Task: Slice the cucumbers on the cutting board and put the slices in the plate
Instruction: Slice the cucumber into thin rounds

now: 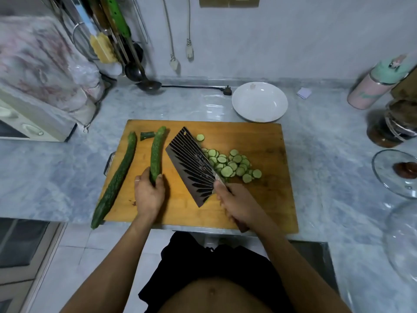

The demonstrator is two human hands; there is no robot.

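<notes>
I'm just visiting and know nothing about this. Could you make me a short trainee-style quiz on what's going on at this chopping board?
1. True or false: the white plate already holds cucumber slices.
2. Which hand holds the cleaver? A) left hand B) right hand C) neither
3. Fill in: the pile of cucumber slices lies on the ____.

Key:
1. False. The plate looks bare of slices; they all lie on the cutting board.
2. B. The right hand has its grip on the cleaver's handle, while the left hand holds a whole cucumber. A second cucumber lies untouched at the board's left edge.
3. Cutting board.
</notes>
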